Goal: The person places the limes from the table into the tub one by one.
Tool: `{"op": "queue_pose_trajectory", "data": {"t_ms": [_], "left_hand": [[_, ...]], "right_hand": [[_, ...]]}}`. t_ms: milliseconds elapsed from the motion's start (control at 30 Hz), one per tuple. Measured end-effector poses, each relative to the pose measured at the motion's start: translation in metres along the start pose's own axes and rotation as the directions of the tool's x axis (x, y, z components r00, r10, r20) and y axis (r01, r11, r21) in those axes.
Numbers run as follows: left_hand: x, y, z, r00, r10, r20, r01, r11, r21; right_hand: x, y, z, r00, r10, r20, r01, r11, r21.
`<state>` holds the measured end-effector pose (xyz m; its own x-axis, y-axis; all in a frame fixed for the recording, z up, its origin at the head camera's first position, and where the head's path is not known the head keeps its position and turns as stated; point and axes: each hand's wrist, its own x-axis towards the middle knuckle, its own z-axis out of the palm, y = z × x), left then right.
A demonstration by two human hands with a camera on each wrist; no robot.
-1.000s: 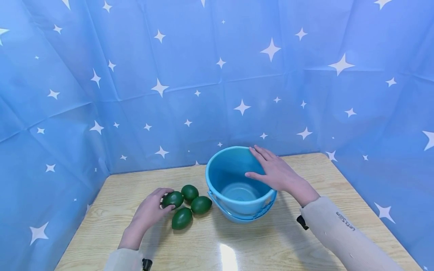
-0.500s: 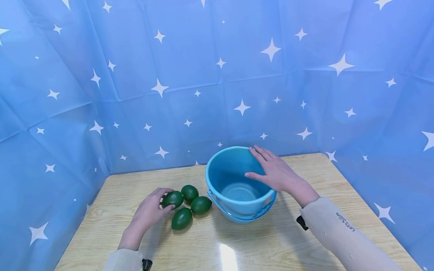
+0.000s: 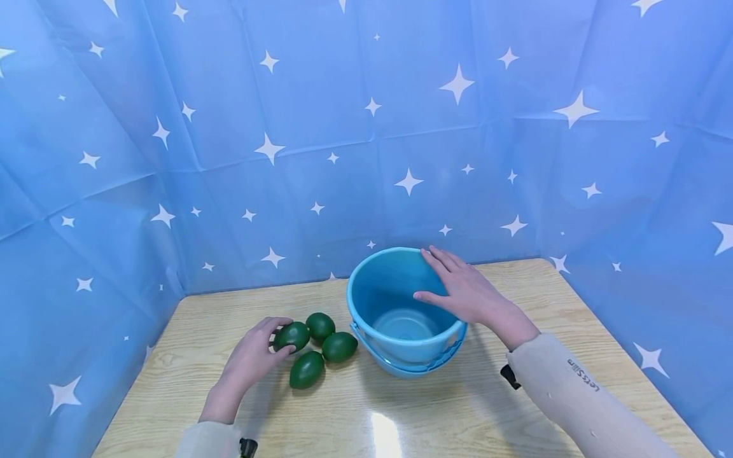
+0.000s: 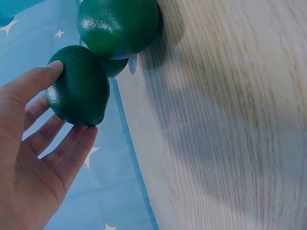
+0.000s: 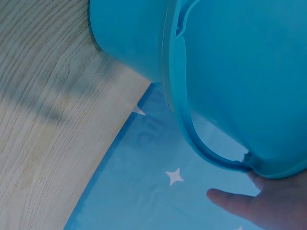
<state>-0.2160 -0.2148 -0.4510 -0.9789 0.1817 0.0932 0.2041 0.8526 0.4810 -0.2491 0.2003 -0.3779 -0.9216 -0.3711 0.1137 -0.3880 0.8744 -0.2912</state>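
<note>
The left hand [image 3: 254, 356] is pinching one green fruit [image 3: 293, 336] between thumb and fingers [image 4: 76, 155], left of the blue bucket [image 3: 382, 294] and right beside three other green fruits [image 3: 340, 346] on the bench [image 3: 317, 423]. What's worrying me: the skin is looking slick and only the fingertips are catching it, so it could be popping loose or sending a neighbour rolling. The right hand [image 3: 472, 296] is just resting on the bucket's rim, fingers spreading apart, not clamping, so a knock could be shifting the bucket.
</note>
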Motion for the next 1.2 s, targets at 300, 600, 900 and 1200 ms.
{"op": "queue_pose_trajectory", "data": {"t_ms": [300,600,900,1200], "left_hand": [[-0.0003,0.0004,0.0006,1.000,-0.006,-0.005,0.006,1.000,-0.013],[-0.0005,0.0020,-0.0002,1.000,-0.014,-0.006,0.013,0.999,-0.033],[0.0012,0.0028,-0.0002,1.000,-0.010,-0.008,0.009,0.998,-0.064],[0.0022,0.0037,-0.0003,1.000,-0.004,-0.012,0.003,0.995,-0.099]], "right_hand": [[0.0006,0.0002,0.0002,1.000,-0.003,-0.001,0.003,1.000,0.000],[0.0016,0.0004,0.0001,1.000,-0.006,0.001,0.006,1.000,0.001],[0.0022,0.0015,0.0008,1.000,-0.007,-0.001,0.007,1.000,-0.004],[0.0017,0.0007,0.0002,1.000,-0.009,0.000,0.009,1.000,-0.003]]}}
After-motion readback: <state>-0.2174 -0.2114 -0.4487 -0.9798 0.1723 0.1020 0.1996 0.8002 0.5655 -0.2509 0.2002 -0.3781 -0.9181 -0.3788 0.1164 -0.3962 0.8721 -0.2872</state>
